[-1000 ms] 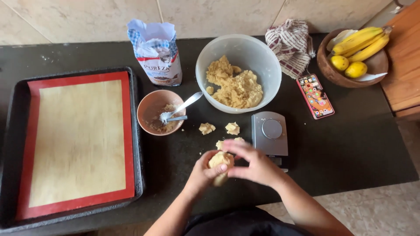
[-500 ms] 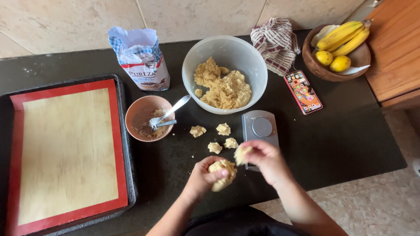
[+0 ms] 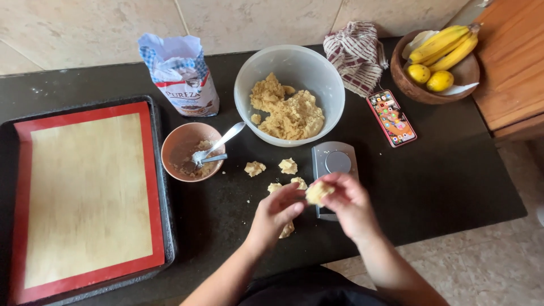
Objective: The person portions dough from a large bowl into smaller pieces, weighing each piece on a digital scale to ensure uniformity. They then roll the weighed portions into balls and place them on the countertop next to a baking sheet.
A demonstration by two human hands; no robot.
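Observation:
My right hand (image 3: 350, 208) pinches a small pale dough piece (image 3: 317, 191) just above the front of a grey kitchen scale (image 3: 334, 160). The fingertips of my left hand (image 3: 276, 212) touch the same piece, and a larger dough lump (image 3: 287, 229) shows under that palm. Several small dough pieces (image 3: 288, 165) lie on the black counter beside the scale. Behind them, a white mixing bowl (image 3: 245, 73) holds a mass of dough (image 3: 289, 110).
A dark baking tray (image 3: 164, 226) with a red-edged tan mat lies at the left. A brown bowl (image 3: 173, 141) holds two spoons, and a flour bag (image 3: 181, 79) stands behind it. At the right are a phone (image 3: 391, 117), checked cloth (image 3: 357, 54), fruit bowl (image 3: 413, 90) and wooden cabinet (image 3: 510, 62).
My right hand has pulled a small piece off the lump in my left hand and lifted it. Both hands' fingertips now meet on that piece over the scale's front.

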